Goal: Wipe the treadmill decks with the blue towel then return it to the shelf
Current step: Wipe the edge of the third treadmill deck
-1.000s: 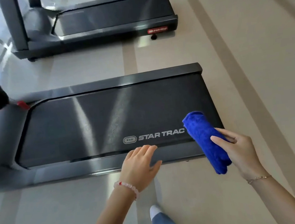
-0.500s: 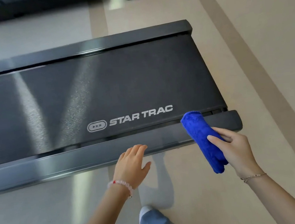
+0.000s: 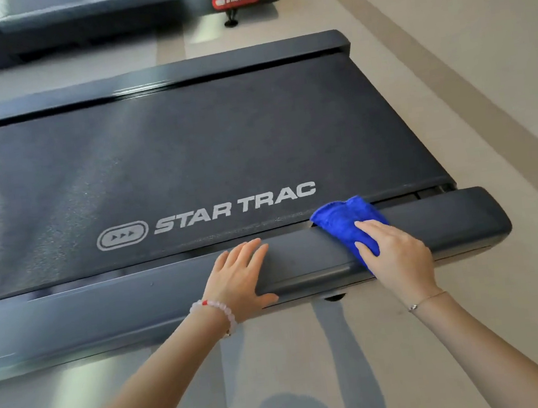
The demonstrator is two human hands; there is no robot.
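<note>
Head view looked down on a treadmill whose near side rail (image 3: 447, 220) ran across the picture, with the dark belt (image 3: 186, 139) beyond it bearing the STAR TRAC logo (image 3: 234, 207). The blue towel (image 3: 339, 219), folded into a thick pad, lay draped over the rail near its right end. Its far edge reached the gap between rail and belt, and its near edge hung a little over the rail's front face.

The right hand (image 3: 397, 256) lay on top of the towel, palm down. Its fingers (image 3: 369, 227) were nearly straight and pointed up and left across the cloth, pressing it against the rail. The thumb rested on the towel's left edge; whether it hooked a fold could not be told. Most of the towel showed beyond the fingertips, with a strip of it below the thumb.

The left hand (image 3: 239, 277) rested flat on the same rail, well to the left of the towel and not touching it. Its fingers were straight and close together, reaching toward the belt edge, with the thumb spread to the right along the rail's front. It held nothing. Both forearms came up from the bottom edge, the left one angled rightward and the right one leftward.

A bead bracelet (image 3: 217, 310) sat on the left wrist and a thin chain (image 3: 426, 300) on the right. A second treadmill (image 3: 105, 17) stood farther off on the pale floor (image 3: 481, 79).
</note>
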